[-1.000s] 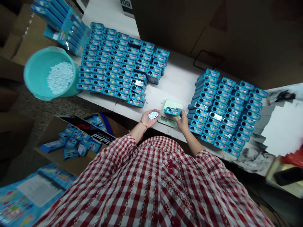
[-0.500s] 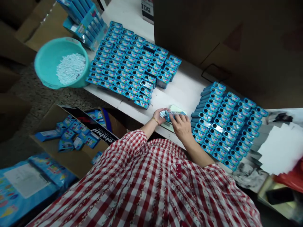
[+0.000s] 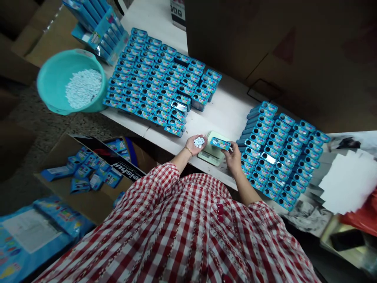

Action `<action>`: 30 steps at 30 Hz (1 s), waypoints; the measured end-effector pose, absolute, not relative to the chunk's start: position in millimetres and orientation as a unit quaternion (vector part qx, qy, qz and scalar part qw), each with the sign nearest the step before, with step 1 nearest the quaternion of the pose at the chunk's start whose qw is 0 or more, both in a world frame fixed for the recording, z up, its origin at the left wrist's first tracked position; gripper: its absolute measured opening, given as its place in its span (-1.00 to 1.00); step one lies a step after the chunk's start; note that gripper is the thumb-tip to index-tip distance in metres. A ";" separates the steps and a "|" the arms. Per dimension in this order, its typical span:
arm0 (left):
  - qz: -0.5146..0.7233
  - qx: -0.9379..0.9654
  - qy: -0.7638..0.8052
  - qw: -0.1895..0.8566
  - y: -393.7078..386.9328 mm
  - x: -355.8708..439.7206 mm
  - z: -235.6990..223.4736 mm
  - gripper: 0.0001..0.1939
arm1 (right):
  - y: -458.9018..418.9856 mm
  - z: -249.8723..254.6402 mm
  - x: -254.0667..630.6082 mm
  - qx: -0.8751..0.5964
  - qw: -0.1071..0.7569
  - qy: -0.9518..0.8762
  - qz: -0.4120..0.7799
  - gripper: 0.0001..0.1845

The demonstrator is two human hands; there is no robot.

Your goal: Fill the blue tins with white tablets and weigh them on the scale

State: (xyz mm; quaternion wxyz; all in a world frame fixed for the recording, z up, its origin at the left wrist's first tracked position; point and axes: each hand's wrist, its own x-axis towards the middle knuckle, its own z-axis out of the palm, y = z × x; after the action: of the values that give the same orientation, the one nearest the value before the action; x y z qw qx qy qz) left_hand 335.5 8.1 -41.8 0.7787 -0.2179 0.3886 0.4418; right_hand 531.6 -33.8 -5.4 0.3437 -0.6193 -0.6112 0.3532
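Observation:
My left hand is cupped palm up at the table's front edge and holds a small heap of white tablets. Just to its right my right hand grips the end of a small blue tin that rests on a pale green scale. Rows of the same blue tins cover the table to the left. Another block of blue tins lies to the right, close to my right hand.
A teal tub with white tablets in it sits at the table's left end. Blue display boxes stand behind it. Below the table a cardboard carton holds loose blue tins. White paper lies at the right.
Half a second ago my hands were together, the tablets at the tin's end. Now they are apart: the tin lies on the scale and my left palm is cupped beside it.

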 end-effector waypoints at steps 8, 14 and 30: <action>0.441 -0.232 0.440 0.747 -22.1 299.9 -19.1 -0.84 | -37.6 -33.2 540.4 -0.614 0.347 -0.597 0.383 -0.45; 0.417 -0.229 0.452 0.755 -59.3 291.6 -5.8 -0.84 | -75.6 35.0 525.5 -0.554 0.250 -0.759 0.233 -0.65; 0.334 -0.178 0.465 0.800 -93.3 301.0 7.6 -0.79 | -98.0 33.9 422.0 -0.284 0.003 -0.949 0.139 -0.83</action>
State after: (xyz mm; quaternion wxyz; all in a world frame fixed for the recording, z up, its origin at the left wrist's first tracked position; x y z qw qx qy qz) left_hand 301.0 -93.3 7.6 0.8000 -0.1780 0.4652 0.3345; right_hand 422.0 -98.0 33.9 0.0025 -0.2838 -0.9487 0.1390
